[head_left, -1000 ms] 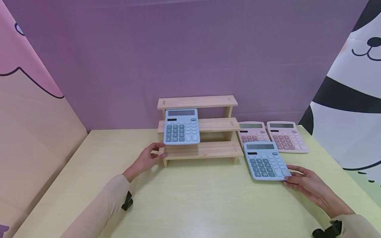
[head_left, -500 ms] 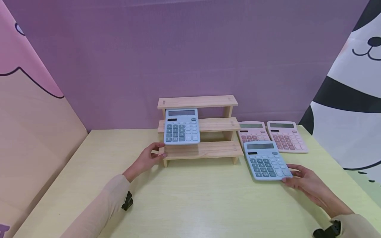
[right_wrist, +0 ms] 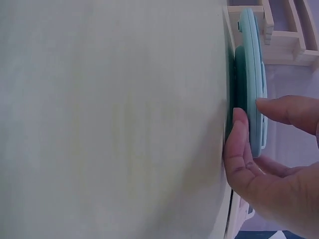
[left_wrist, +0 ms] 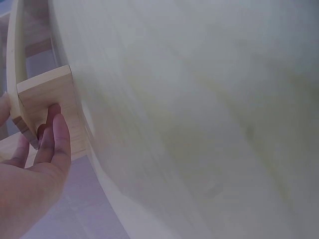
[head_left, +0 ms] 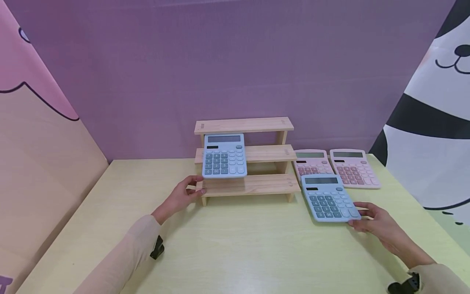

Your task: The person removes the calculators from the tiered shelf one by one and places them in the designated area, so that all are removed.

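My left hand (head_left: 181, 196) grips the left end of the bottom step of a three-step wooden shelf (head_left: 253, 185), thumb on top and fingers curled beneath, as the left wrist view shows. A light blue calculator (head_left: 224, 157) leans on the left of the shelf, propped up against the steps. My right hand (head_left: 378, 222) pinches the near right corner of a second light blue calculator (right_wrist: 254, 84), with the thumb on its face and fingers under it. This calculator lies face up, its near end slightly off the table in the right wrist view.
Two pink calculators (head_left: 312, 160) (head_left: 354, 173) lie side by side right of the shelf, the left one partly covered by the blue calculator. A purple backdrop (head_left: 235, 61) stands behind the pale wooden table (head_left: 220, 245). Cartoon-printed panels flank it.
My right hand shifts its fingers a little at the calculator's corner, the thumb moving slightly left. The left hand, the shelf and the calculators stay practically in place.
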Demonstrator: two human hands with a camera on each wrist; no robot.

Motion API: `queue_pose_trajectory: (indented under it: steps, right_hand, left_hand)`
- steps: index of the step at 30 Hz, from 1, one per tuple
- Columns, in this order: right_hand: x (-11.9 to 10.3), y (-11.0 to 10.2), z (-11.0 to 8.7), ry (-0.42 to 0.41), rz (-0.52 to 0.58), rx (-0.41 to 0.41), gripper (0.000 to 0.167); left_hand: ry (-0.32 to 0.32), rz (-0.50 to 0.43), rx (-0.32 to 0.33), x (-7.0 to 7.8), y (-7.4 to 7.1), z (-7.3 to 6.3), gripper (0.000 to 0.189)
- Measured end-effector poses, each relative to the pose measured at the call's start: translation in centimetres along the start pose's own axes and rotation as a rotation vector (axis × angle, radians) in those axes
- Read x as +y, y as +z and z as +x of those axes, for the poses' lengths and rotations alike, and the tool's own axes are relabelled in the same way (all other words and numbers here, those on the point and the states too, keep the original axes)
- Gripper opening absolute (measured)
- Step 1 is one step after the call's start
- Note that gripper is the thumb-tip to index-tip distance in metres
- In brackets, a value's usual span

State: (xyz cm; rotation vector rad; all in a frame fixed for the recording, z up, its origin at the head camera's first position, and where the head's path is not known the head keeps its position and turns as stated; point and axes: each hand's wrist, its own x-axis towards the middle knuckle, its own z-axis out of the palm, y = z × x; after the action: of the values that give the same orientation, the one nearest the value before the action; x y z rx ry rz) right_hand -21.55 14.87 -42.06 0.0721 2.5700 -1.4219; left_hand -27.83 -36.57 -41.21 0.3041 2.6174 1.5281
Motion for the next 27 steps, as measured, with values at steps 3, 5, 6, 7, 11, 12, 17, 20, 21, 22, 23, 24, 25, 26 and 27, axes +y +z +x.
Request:
queue_pose_trajectory:
  steps: [3, 5, 6, 7, 11, 12, 17, 20, 21, 22, 23, 24, 25, 26, 27]
  right_hand:
    - [-0.20, 0.01, -0.06, -0.001, -0.013, 0.009, 0.075]
    - [-0.22, -0.02, -0.07, -0.002, -0.019, 0.013, 0.074]
    - [-0.22, -0.03, -0.07, -0.002, -0.025, 0.015, 0.074]
    - [-0.23, -0.05, -0.07, -0.001, -0.030, 0.016, 0.074]
    - [-0.18, -0.08, -0.10, -0.004, -0.037, 0.016, 0.073]
    - [-0.16, -0.07, -0.10, -0.007, -0.037, 0.017, 0.072]
    - [-0.03, 0.02, -0.10, -0.029, -0.033, 0.017, 0.070]
    - [0.02, 0.08, -0.11, -0.039, -0.046, 0.017, 0.070]
    - [0.03, 0.09, -0.12, -0.043, -0.049, 0.017, 0.070]
    - [0.03, 0.09, -0.14, -0.046, -0.051, 0.017, 0.069]
    - [0.04, 0.09, -0.16, -0.048, -0.054, 0.016, 0.069]
    - [0.04, 0.08, -0.18, -0.049, -0.054, 0.013, 0.069]
    - [0.04, 0.05, -0.20, -0.049, -0.052, 0.009, 0.070]
    - [0.04, 0.03, -0.21, -0.048, -0.052, 0.005, 0.070]
    - [0.03, 0.00, -0.23, -0.050, -0.051, 0.000, 0.070]
  left_hand:
    - [0.004, 0.000, 0.005, -1.14, 0.00, 0.69, 0.055]
    - [0.004, 0.002, 0.005, -1.16, 0.00, 0.71, 0.055]
    - [0.003, 0.001, 0.008, -1.20, 0.00, 0.73, 0.055]
    - [0.004, 0.001, 0.008, -1.22, 0.01, 0.74, 0.054]
    - [0.003, 0.000, 0.009, -1.18, 0.04, 0.71, 0.054]
    - [0.000, 0.000, 0.009, -1.19, 0.05, 0.71, 0.054]
    - [-0.009, 0.001, 0.010, -0.93, 0.08, 0.56, 0.054]
    - [-0.006, -0.004, 0.010, -0.77, 0.11, 0.42, 0.054]
    - [-0.004, -0.007, 0.009, -0.71, 0.13, 0.38, 0.053]
    - [0.000, -0.009, 0.007, -0.65, 0.13, 0.33, 0.053]
    - [0.003, -0.010, 0.006, -0.59, 0.14, 0.29, 0.052]
    - [0.008, -0.009, 0.005, -0.57, 0.13, 0.28, 0.052]
    - [0.009, -0.012, 0.006, -0.53, 0.14, 0.27, 0.052]
    - [0.013, -0.012, 0.006, -0.56, 0.10, 0.28, 0.051]
    - [0.016, -0.011, 0.006, -0.58, 0.07, 0.29, 0.051]
